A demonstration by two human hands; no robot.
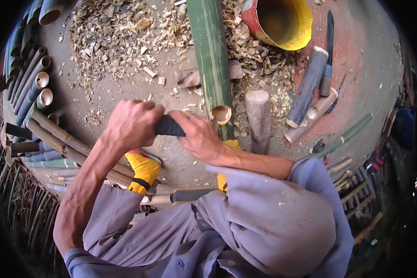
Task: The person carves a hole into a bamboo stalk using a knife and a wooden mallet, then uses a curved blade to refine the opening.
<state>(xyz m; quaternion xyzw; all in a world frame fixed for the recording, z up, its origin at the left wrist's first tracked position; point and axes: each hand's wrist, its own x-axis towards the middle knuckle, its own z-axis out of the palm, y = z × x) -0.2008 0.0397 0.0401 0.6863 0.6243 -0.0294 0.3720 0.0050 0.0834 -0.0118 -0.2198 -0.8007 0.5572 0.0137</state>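
Both of my hands close around a short bar wrapped in black [170, 126], held over the ground in front of me. My left hand [133, 123] makes a fist at its left end, and my right hand [200, 138] wraps its right end. Whatever else belongs to this bar is hidden by the hands, so I cannot tell its kind. Just beyond my right hand lies a thick green bamboo pole [209, 55], running away from me with its open, pale-rimmed near end by my wrist. A flat block [188, 78] lies beneath it.
Wood chips [120, 41] cover the far ground. A red and yellow bucket [301, 34] lies beyond the pole. A wooden post [258, 116] is right of it, then a dark log [308, 85] and a long knife [329, 41]. Cut bamboo tubes [37, 85] are stacked left.
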